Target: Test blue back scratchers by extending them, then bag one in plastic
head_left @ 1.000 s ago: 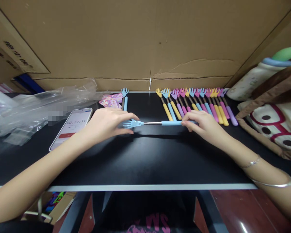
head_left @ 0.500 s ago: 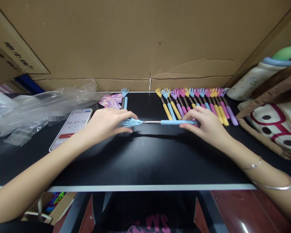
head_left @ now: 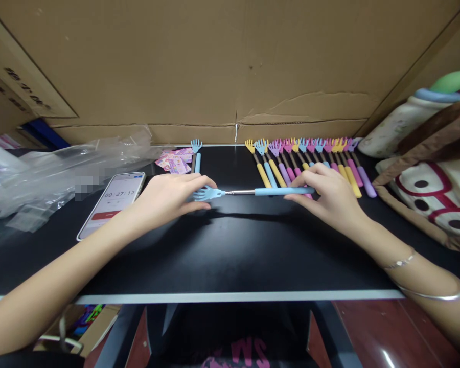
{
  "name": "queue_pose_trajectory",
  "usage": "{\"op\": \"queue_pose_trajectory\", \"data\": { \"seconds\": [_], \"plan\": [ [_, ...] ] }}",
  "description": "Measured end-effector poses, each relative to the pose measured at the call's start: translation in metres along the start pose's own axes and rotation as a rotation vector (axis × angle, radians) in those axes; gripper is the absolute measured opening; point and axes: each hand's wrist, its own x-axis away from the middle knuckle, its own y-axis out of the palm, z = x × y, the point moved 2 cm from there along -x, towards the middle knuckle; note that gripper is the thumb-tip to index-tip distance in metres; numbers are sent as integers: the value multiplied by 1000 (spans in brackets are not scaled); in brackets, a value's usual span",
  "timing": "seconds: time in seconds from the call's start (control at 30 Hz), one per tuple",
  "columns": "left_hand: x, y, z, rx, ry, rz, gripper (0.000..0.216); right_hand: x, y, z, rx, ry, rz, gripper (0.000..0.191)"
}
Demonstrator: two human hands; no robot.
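A light blue back scratcher (head_left: 276, 191) with a short metal shaft is held level above the black table (head_left: 230, 255). My left hand (head_left: 172, 197) is closed at its hand-shaped head, thumb below and fingers above. Around the far end of its blue handle, my right hand (head_left: 325, 194) is closed with thumb and fingers. Behind my right hand lies a row of several back scratchers (head_left: 270, 174) in yellow, blue, pink and purple, heads toward the cardboard. Past my left hand lies another blue back scratcher head (head_left: 196, 145) with a blue handle (head_left: 198, 162) beside it.
Small pink-purple printed cards (head_left: 176, 161) lie at the back. Clear plastic bags (head_left: 61, 168) and a phone (head_left: 113, 202) showing a timer are at the left. A bottle (head_left: 406, 117) and a cloth bag (head_left: 433, 204) stand at the right. Cardboard (head_left: 176, 66) walls the back.
Almost nothing differs. Both hands keep the same hold on the blue back scratcher, and the view has shifted very slightly.
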Motion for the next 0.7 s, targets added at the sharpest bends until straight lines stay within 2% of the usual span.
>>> {"op": "queue_pose_trajectory", "data": {
  "seconds": [0.1,0.33,0.7],
  "plan": [
    [0,0,1,14,18,36,30,0,0,0,29,-32,6,22],
    [-1,-7,3,0,47,235,23,1,1,0,-13,-61,-3,21],
    [1,-4,6,37,57,293,16,3,5,0,-285,159,-149,25]
  ]
}}
